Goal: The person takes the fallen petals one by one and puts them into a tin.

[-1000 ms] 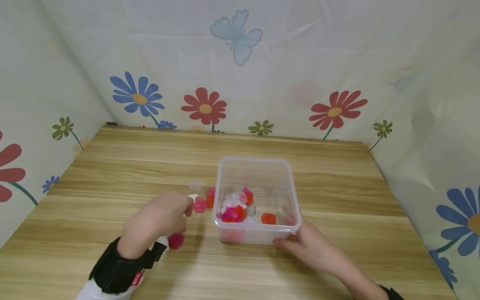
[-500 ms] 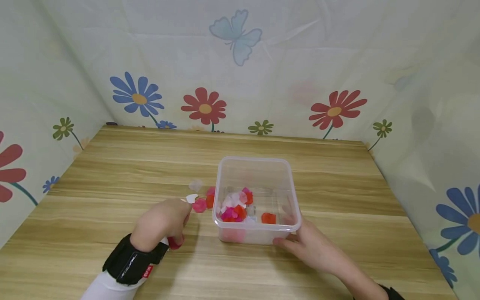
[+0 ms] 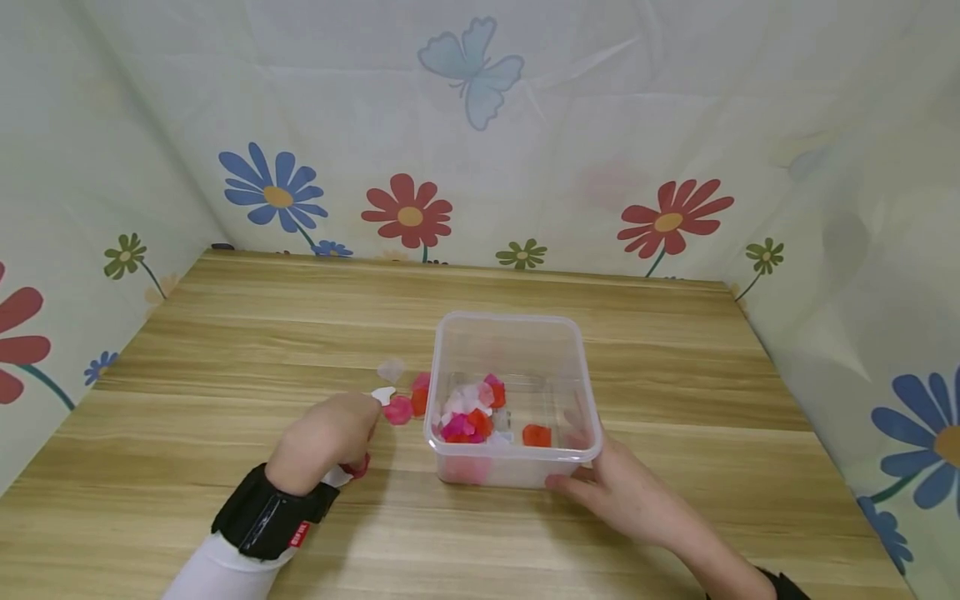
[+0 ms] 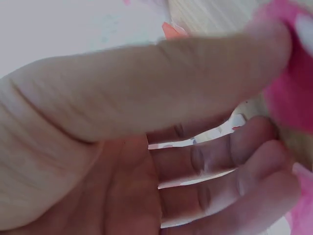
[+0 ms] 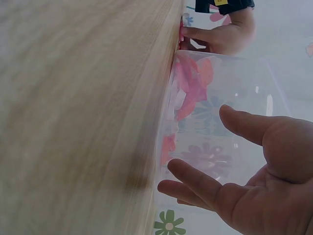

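Pinching the dark pink petal, the left hand has slid it a tiny bit since half a second ago. So that petal is caught, but it is low by the table, outside the clear box. Loose petals lie nearby. The right hand, fingers spread, touches the box, which stays put.

Wood-grain table, pale floral sheeting on three sides, light-blue butterfly print

Plastic box barring low path between left hand and right hand, open above, free table behind
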Demonstrator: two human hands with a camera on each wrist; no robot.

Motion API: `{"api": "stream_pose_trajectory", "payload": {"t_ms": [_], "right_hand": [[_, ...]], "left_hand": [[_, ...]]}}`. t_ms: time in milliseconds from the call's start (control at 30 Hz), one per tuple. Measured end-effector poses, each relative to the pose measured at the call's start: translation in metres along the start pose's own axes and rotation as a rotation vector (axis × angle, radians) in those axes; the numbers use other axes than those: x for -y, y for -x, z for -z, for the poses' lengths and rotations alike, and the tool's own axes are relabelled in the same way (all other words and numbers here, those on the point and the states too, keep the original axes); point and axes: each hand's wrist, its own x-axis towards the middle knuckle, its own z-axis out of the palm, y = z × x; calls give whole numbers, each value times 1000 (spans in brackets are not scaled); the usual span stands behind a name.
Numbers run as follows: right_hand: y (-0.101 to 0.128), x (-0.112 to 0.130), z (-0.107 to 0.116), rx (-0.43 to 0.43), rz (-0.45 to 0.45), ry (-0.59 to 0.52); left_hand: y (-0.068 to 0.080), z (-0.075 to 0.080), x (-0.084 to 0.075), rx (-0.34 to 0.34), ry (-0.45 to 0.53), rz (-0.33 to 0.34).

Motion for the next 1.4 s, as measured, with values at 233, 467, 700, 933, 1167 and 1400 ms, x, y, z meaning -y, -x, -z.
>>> {"api": "stream_pose_trajectory", "payload": {"t_ms": [233, 467, 700, 933, 1167, 1400], "right_hand": [[-1, -1, 0, -2, 6, 4], [-1, -1, -1, -2, 3, 3], [-1, -1, -1, -3, 9, 8], [0, -1, -1, -7, 3, 10], [0, -1, -1, -3, 4, 8], [0, -1, -1, -5, 9, 20]], "left_hand": [[-1, -1, 3, -34, 68, -23], [-2, -3, 5, -74, 126, -32], [-4, -4, 5, -59, 166, 12], [-5, -4, 8, -116, 152, -49], [-8, 1, 8, -127, 228, -126], [-10, 11, 4, -292, 186, -261]]}}
